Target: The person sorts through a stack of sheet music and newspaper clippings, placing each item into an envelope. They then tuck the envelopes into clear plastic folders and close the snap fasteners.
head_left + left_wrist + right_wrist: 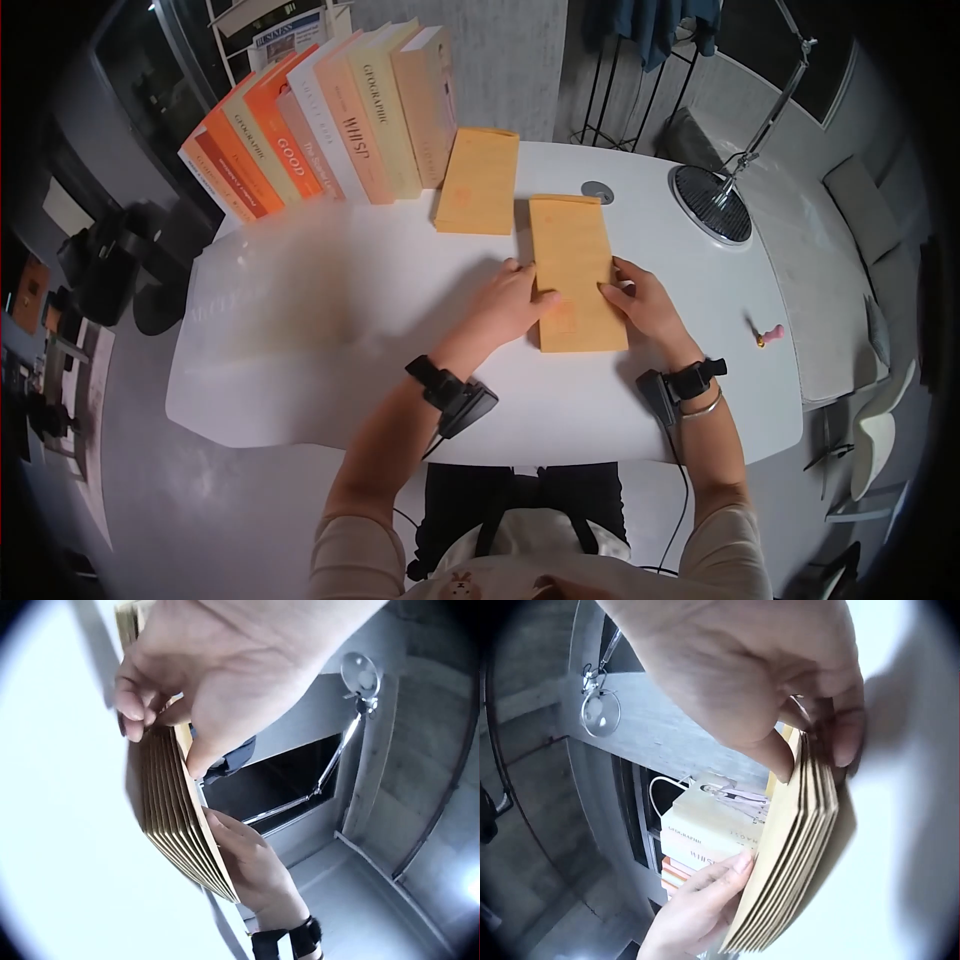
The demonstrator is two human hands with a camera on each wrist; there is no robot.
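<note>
A stack of several tan envelopes (577, 270) lies on the white table, its long sides between the two hands. The left hand (508, 302) grips its left edge, thumb on the top envelope and fingers against the side. On the opposite edge the right hand (645, 305) holds the stack the same way. Both wrist views show the layered edges of the envelopes (176, 802), (795, 847), with thumbs over the top face and curled fingers at the side. Another tan envelope pile (478, 182) lies behind, to the left.
A row of upright books (330, 125) stands at the back left. A desk lamp (711, 204) sits at the back right, and a small pink object (771, 335) near the right edge. A round grommet (597, 191) is set behind the stack. A translucent blur covers the table's left part.
</note>
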